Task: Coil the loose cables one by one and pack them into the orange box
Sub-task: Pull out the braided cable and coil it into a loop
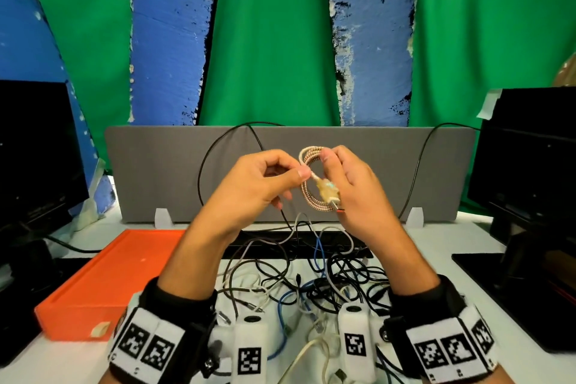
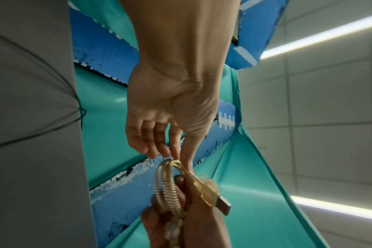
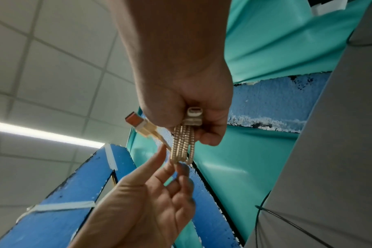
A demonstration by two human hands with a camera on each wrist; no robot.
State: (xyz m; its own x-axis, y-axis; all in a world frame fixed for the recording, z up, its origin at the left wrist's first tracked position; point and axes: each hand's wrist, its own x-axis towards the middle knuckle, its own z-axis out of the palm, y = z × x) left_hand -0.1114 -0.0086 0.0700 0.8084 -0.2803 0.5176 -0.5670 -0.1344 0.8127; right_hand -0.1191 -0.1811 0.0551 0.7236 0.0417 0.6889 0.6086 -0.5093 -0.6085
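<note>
A gold braided cable [image 1: 311, 200] is wound into a small coil, held up in front of the grey divider. My right hand [image 1: 330, 171] grips the coil [image 3: 183, 146], with a small connector [image 3: 194, 114] tucked against its fingers. My left hand [image 1: 300, 174] pinches the cable's free end just behind the translucent USB plug [image 1: 327, 193]. The left wrist view shows that pinch [image 2: 181, 159] and the plug [image 2: 212, 193] sticking out. The orange box [image 1: 71, 321] sits empty on the table at the left. A tangle of loose cables [image 1: 311, 284] lies below my hands.
A grey divider [image 1: 156, 171] stands behind the table with a black cable [image 1: 204, 165] looped over it. Black equipment stands at the left [image 1: 34, 150] and the right [image 1: 530, 150]. A flat black strip [image 1: 268, 248] lies under the tangle's far side.
</note>
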